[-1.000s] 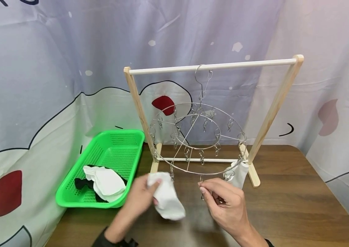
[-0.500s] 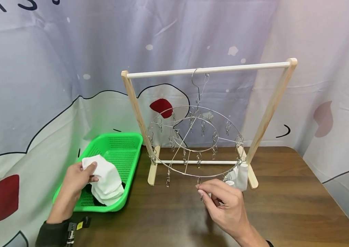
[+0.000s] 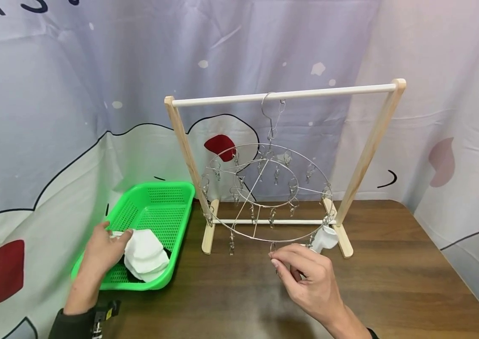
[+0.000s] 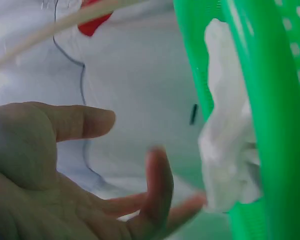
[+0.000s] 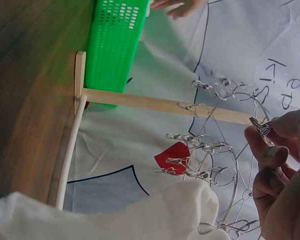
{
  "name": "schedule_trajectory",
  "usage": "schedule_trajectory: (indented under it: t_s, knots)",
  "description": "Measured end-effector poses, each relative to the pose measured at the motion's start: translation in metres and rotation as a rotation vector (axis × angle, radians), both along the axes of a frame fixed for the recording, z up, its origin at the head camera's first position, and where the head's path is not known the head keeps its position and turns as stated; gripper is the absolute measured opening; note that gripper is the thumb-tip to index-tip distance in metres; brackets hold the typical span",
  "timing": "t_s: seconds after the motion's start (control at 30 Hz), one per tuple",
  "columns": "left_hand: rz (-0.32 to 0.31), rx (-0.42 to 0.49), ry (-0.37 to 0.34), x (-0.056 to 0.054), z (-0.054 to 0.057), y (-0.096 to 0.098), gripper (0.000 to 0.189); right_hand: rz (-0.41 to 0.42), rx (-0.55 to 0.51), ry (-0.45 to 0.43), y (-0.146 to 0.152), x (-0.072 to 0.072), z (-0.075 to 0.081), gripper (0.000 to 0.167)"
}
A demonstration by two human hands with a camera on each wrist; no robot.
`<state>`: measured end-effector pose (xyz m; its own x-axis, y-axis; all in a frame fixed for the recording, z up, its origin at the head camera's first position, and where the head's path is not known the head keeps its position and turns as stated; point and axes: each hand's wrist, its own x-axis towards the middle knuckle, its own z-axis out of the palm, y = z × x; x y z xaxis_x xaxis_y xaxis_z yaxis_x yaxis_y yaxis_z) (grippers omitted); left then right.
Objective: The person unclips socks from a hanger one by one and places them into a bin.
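Observation:
My left hand (image 3: pixel 103 247) is over the left side of a green plastic basket (image 3: pixel 174 249); in the left wrist view its thumb and fingers are spread with nothing between them. White socks (image 3: pixel 145 254) lie in the basket just right of the fingertips, on top of black fabric (image 3: pixel 131 277) that is mostly covered. With thumb and forefinger, my right hand (image 3: pixel 311 278) pinches a metal clip (image 5: pixel 261 126) at the front rim of a round wire drying hanger (image 3: pixel 260 238). Close beside that hand, a white sock (image 5: pixel 155 212) hangs from another clip of the hanger.
The hanger hooks over the white bar (image 3: pixel 328 92) of a wooden stand (image 3: pixel 368 155), with several clips dangling around its two rings. A brown wooden table (image 3: pixel 400 273) carries the stand and basket. A printed curtain (image 3: pixel 146 70) closes off the back and sides.
My left hand carried a white sock left to the basket and let go of it there. The right hand keeps its pinch on the clip; the hanging sock has swung slightly.

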<state>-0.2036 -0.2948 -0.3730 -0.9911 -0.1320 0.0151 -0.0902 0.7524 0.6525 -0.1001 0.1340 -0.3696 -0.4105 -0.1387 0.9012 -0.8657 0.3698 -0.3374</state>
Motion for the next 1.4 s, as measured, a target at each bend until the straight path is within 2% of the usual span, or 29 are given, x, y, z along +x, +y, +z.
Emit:
schedule_trajectory:
  t_s: [0.1, 0.13, 0.17, 0.23, 0.33, 0.37, 0.43, 0.5, 0.6, 0.73, 0.87, 1.07, 1.17, 1.27, 1.4]
  knots:
    - [0.013, -0.099, 0.270, 0.015, 0.003, 0.029, 0.066, -0.013, 0.010, 0.004, -0.002, 0.001, 0.003, 0.030]
    - [-0.008, -0.104, 0.370, 0.022, 0.004, 0.043, 0.056, -0.018, 0.014, 0.006, -0.002, 0.002, 0.004, 0.030]
    - [-0.056, -0.093, 0.459, 0.029, 0.007, 0.058, 0.048, -0.022, 0.017, 0.009, -0.003, 0.002, 0.005, 0.029]
    - [-0.200, -0.055, 0.614, 0.044, 0.014, 0.092, 0.040, -0.027, 0.023, 0.017, -0.004, 0.002, 0.007, 0.028]
    - [-0.490, -0.002, 0.804, 0.064, 0.028, 0.142, 0.041, -0.034, 0.040, 0.022, -0.004, 0.003, 0.008, 0.028]
    - [-0.580, -0.013, 0.859, 0.070, 0.032, 0.157, 0.043, -0.035, 0.047, 0.023, -0.004, 0.003, 0.008, 0.027]
    - [-0.728, -0.038, 0.968, 0.076, 0.040, 0.183, 0.044, -0.041, 0.062, 0.030, -0.004, 0.004, 0.008, 0.027]
    - [-0.830, -0.078, 1.043, 0.078, 0.044, 0.204, 0.042, -0.050, 0.075, 0.047, -0.004, 0.003, 0.008, 0.024]
    - [-0.886, -0.158, 1.079, 0.077, 0.043, 0.225, 0.038, -0.071, 0.106, 0.067, -0.004, 0.001, 0.005, 0.021]
    - [-0.858, -0.238, 1.066, 0.073, 0.032, 0.238, 0.039, -0.108, 0.154, 0.082, -0.006, -0.001, 0.000, 0.016]
    - [-0.849, -0.189, 1.039, 0.067, 0.025, 0.240, 0.044, -0.143, 0.194, 0.089, -0.005, 0.001, -0.001, 0.014]
    - [-0.843, -0.123, 1.010, 0.063, 0.026, 0.234, 0.053, -0.123, 0.220, 0.095, -0.002, 0.008, 0.011, 0.013]
    - [-0.836, -0.106, 0.994, 0.064, 0.027, 0.230, 0.056, -0.067, 0.205, 0.117, 0.001, 0.011, 0.020, 0.012]
    - [-0.833, -0.085, 0.996, 0.063, 0.028, 0.226, 0.058, -0.006, 0.159, 0.183, 0.007, 0.011, 0.031, 0.010]
    - [-0.833, -0.070, 1.003, 0.061, 0.030, 0.219, 0.060, -0.060, 0.105, 0.245, 0.024, 0.005, 0.039, 0.011]
